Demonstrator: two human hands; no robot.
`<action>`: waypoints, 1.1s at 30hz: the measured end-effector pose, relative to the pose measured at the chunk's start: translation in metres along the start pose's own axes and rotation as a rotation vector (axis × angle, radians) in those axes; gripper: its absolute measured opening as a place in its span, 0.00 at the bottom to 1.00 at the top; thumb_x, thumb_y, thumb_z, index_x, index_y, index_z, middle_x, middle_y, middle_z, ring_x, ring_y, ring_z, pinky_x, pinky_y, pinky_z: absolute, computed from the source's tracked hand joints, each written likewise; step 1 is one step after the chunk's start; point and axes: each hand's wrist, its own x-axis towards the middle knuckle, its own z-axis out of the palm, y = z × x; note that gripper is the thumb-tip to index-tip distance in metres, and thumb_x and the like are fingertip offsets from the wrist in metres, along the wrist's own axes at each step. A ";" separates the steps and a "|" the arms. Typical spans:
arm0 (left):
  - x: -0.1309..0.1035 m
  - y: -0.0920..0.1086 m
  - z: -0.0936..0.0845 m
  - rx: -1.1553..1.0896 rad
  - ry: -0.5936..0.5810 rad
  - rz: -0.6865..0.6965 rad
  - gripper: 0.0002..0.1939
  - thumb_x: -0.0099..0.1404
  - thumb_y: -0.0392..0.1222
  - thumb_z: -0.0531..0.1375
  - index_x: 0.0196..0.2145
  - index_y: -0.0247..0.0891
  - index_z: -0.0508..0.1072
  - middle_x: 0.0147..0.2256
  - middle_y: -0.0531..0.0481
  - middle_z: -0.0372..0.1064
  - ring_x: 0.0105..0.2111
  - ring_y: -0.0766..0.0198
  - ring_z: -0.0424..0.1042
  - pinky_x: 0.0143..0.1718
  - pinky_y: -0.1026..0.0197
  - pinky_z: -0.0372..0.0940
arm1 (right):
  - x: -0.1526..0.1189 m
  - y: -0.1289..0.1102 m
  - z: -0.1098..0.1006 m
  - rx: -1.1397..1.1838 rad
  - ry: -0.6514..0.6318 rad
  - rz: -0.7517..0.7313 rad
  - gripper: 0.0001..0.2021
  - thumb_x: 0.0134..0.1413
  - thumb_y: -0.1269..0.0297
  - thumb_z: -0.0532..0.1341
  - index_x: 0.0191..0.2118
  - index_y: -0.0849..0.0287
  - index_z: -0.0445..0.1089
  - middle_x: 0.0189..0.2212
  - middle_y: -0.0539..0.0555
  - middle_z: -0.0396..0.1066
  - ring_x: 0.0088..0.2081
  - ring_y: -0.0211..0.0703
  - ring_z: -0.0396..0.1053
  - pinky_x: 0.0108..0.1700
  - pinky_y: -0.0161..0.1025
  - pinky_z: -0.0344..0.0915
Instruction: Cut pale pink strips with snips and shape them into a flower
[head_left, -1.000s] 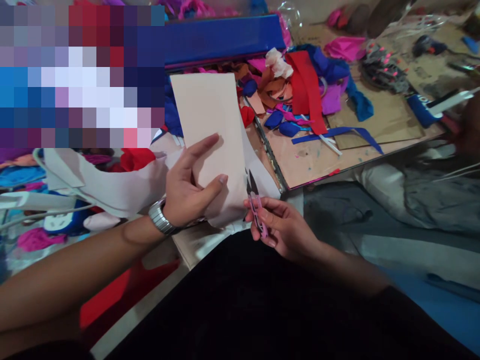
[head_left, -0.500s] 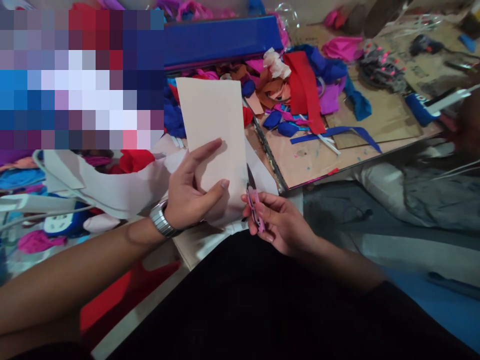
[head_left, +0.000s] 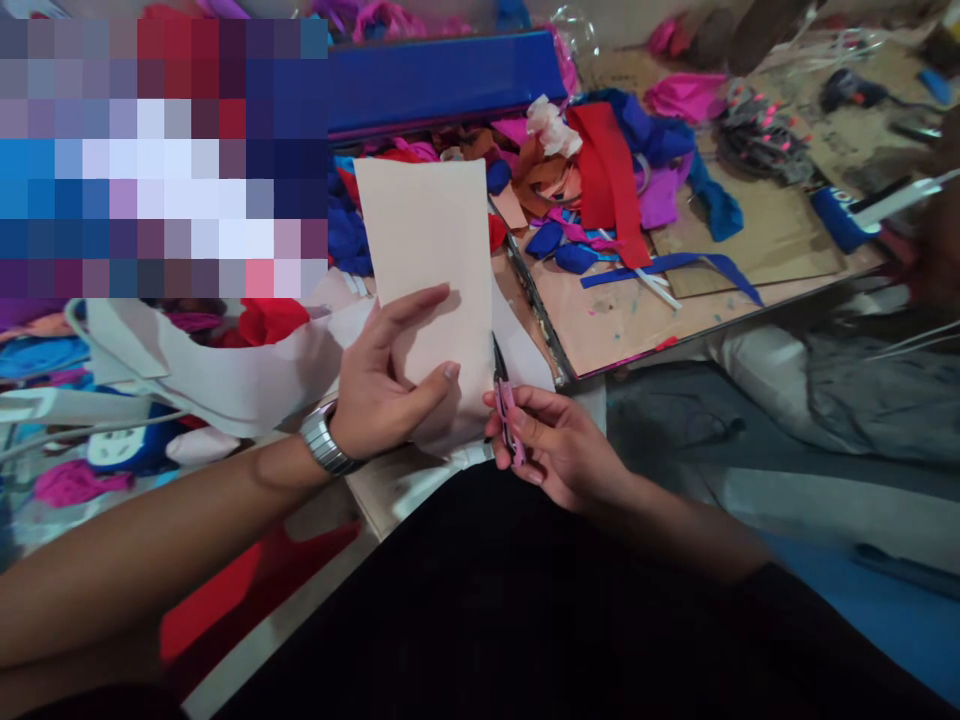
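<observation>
A pale sheet of paper (head_left: 430, 225) stands tilted in front of me, long side running away from my lap. My left hand (head_left: 394, 365) holds it, thumb and index finger lying across its face while the other fingers are hidden behind. In my right hand (head_left: 559, 440) is a pair of small pink-handled thread snips (head_left: 508, 415). Their dark blades meet the paper's right edge near its lower part, and look nearly closed. More white paper (head_left: 517, 345) lies beneath and to the right of the sheet.
Crumpled colored paper scraps and a red strip (head_left: 607, 180) cover the table behind, below a long blue box (head_left: 450, 80). A blue strip (head_left: 675, 265) lies near the board's edge. Glue guns (head_left: 840, 218) rest at right and left. A large white curled sheet (head_left: 247, 380) stands left.
The snips' blades have come closer together at the paper's edge. The paper and my left hand have shifted very slightly to the right and down.
</observation>
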 end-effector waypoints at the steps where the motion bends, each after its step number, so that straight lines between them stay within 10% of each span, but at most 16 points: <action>1: 0.000 0.001 0.000 0.012 0.000 0.004 0.34 0.64 0.54 0.70 0.65 0.44 0.69 0.61 0.43 0.73 0.61 0.45 0.74 0.68 0.36 0.67 | 0.000 0.000 0.000 0.002 0.000 -0.003 0.14 0.56 0.58 0.75 0.45 0.58 0.80 0.33 0.51 0.78 0.26 0.34 0.75 0.17 0.25 0.52; 33: 0.003 0.006 0.000 -0.048 0.053 -0.005 0.25 0.68 0.48 0.69 0.59 0.43 0.72 0.54 0.44 0.75 0.53 0.54 0.78 0.58 0.47 0.76 | -0.002 -0.003 0.003 0.004 -0.002 -0.016 0.14 0.55 0.57 0.77 0.44 0.57 0.81 0.35 0.52 0.79 0.27 0.34 0.77 0.17 0.25 0.54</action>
